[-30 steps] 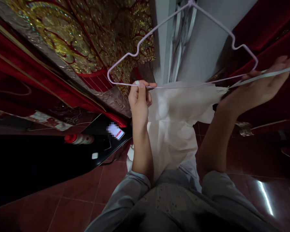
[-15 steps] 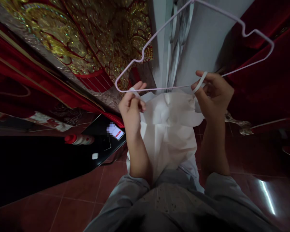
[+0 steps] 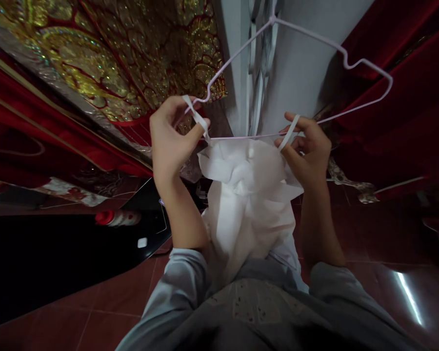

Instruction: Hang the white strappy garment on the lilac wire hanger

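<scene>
A pink wire hanger (image 3: pixel 307 32) hangs in front of me, its bottom bar running behind my right hand. White cloth (image 3: pixel 247 204) hangs below the bar, with a narrow white strap at each upper side. My left hand (image 3: pixel 173 134) holds the left strap (image 3: pixel 196 114) stretched between thumb and fingers, at the hanger's left end. The right strap (image 3: pixel 289 131) is looped over the thumb and index finger of my right hand (image 3: pixel 307 146), which is at the bottom bar.
Gold sequinned red garments (image 3: pixel 131 53) hang at the left, dark red fabric (image 3: pixel 406 112) at the right. A black table (image 3: pixel 58 263) at the lower left bears a red-capped bottle (image 3: pixel 119 218) and a small white case (image 3: pixel 142 242).
My left hand has moved up and left with its strap, reaching the hanger's left end. The hanger appears shifted left and slightly down. My left arm now covers most of the phone.
</scene>
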Motion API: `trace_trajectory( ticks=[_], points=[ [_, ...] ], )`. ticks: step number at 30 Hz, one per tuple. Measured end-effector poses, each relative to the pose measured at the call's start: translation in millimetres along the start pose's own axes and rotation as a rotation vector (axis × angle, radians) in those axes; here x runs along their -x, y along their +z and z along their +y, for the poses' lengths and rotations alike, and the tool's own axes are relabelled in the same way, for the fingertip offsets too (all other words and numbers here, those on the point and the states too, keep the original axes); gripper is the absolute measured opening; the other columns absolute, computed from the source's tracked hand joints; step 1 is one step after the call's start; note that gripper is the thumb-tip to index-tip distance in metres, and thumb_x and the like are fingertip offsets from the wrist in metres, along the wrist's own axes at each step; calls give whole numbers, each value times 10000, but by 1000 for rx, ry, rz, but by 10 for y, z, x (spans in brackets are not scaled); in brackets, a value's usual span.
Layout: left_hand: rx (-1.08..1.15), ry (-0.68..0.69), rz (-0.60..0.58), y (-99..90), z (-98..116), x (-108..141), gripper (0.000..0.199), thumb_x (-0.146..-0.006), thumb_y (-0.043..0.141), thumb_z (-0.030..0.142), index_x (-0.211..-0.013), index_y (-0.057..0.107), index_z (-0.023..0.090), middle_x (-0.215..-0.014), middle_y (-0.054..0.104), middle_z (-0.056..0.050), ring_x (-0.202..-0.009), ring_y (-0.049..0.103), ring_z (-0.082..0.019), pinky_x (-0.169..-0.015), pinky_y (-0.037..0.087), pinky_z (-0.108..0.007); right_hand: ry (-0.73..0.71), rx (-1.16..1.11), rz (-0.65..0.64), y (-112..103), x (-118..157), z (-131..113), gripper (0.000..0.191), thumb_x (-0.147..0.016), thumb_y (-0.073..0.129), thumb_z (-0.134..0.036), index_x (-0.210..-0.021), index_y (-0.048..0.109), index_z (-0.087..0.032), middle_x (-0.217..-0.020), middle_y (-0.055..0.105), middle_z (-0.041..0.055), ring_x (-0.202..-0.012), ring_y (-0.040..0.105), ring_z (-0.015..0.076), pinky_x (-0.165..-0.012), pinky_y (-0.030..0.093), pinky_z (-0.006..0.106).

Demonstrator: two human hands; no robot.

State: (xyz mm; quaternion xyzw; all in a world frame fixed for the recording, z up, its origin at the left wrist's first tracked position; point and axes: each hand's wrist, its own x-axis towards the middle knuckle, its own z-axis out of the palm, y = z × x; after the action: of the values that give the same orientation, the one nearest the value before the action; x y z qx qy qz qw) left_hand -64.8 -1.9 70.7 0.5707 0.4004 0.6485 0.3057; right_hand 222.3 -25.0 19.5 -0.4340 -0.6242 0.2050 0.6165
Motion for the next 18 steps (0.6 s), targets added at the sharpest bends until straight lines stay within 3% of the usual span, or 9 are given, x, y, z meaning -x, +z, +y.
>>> trace_trajectory(
  ticks=[2,4,7,10,12,15,18],
  points=[
    [0,-104,33,94,28,-123,275,-866,881,-20,-840,732,209,-862,726,-16,-984,716,-217,-884,601,-319,-7,-25,8,20,32,-29,500,-843,886,-456,-1309,751,-336,-1028,744,-19,-510,371,39,-425,264,242],
    [-20,-135,38,129,28,-183,314,-963,805,7,-737,687,189,-725,642,-12,-823,652,-181,-760,544,-282,-6,-36,10,36,61,-35,511,-848,881,-443,-1327,741,-332,-1041,751,-17,-511,367,41,-431,274,248],
    [-46,1,-13,109,-65,-149,292,-1090,732,161,-800,733,196,-734,643,15,-738,568,-129,-745,507,-269,0,-22,-10,48,89,13,511,-851,865,-436,-1335,734,-343,-1090,765,-16,-504,355,44,-429,311,250],
    [138,44,188,123,-274,14,81,-1056,815,258,-1003,756,244,-859,705,50,-728,614,-96,-709,514,-269,4,-21,-24,60,104,96,531,-858,848,-435,-1367,716,-358,-1167,766,-4,-516,384,53,-440,382,252],
    [310,-57,316,198,-430,168,202,-984,896,339,-1070,729,265,-921,741,43,-749,674,-101,-716,542,-266,10,-16,-36,87,115,128,561,-862,847,-454,-1395,696,-362,-1194,764,5,-541,426,65,-466,439,259],
    [416,-161,273,381,-595,386,422,-862,950,556,-1038,722,248,-961,780,-12,-851,760,-152,-787,594,-274,-10,4,-65,153,144,114,581,-863,856,-472,-1403,685,-346,-1218,761,13,-549,441,62,-484,468,260],
    [420,-80,250,530,-633,491,470,-877,893,652,-982,734,222,-944,796,-40,-884,788,-182,-826,618,-275,-66,38,-69,150,157,127,558,-882,840,-477,-1399,680,-339,-1263,751,23,-562,471,60,-500,498,263]
  ],
)
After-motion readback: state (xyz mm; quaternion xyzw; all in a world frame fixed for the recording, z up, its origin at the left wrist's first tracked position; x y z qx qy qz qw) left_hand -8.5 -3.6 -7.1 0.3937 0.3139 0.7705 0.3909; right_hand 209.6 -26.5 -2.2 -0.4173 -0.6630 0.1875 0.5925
